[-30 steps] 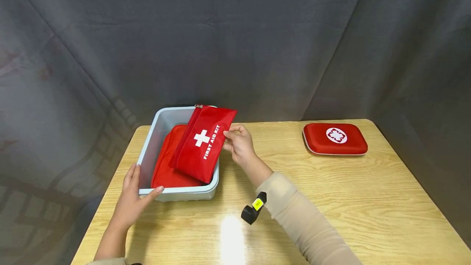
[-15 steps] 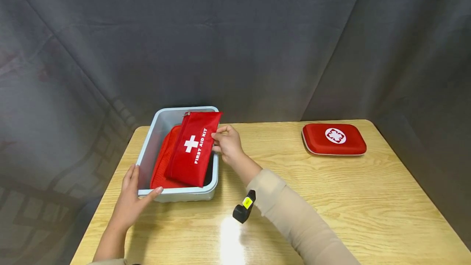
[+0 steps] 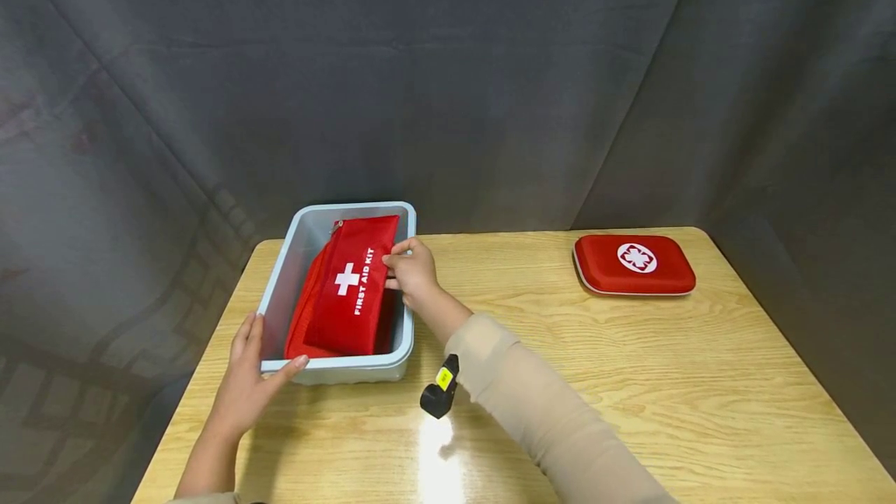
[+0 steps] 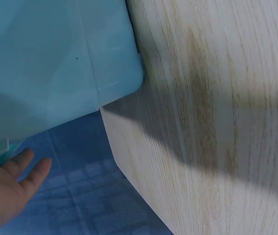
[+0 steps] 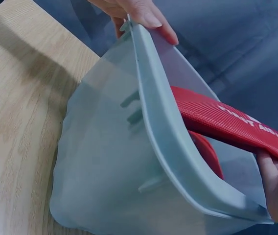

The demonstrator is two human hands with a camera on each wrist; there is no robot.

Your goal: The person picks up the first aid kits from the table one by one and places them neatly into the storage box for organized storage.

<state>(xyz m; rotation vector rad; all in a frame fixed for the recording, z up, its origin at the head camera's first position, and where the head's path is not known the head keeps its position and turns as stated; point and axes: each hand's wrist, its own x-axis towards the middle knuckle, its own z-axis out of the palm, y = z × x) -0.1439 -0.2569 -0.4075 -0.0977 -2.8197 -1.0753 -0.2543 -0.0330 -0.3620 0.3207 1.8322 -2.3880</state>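
R hand (image 3: 414, 274) pinches pouch (image 3: 353, 290) by its R edge. Since approx. 1 sec ago pouch's moved L: its top R corner overhung bin (image 3: 350, 362), now w/in the rim, so prob. nearly stowed. Pouch's above red kit (image 3: 297, 337); can't tell if resting. L hand (image 3: 245, 383), fingers fairly straight, touches bin's near L corner. Case (image 3: 602, 263) on worktop (image 3: 560, 325), well apart.

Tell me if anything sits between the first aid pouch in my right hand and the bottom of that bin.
Yes. A red case lies in the bin, partly under the pouch. I can't tell whether the two touch. Nothing else visible blocks it.
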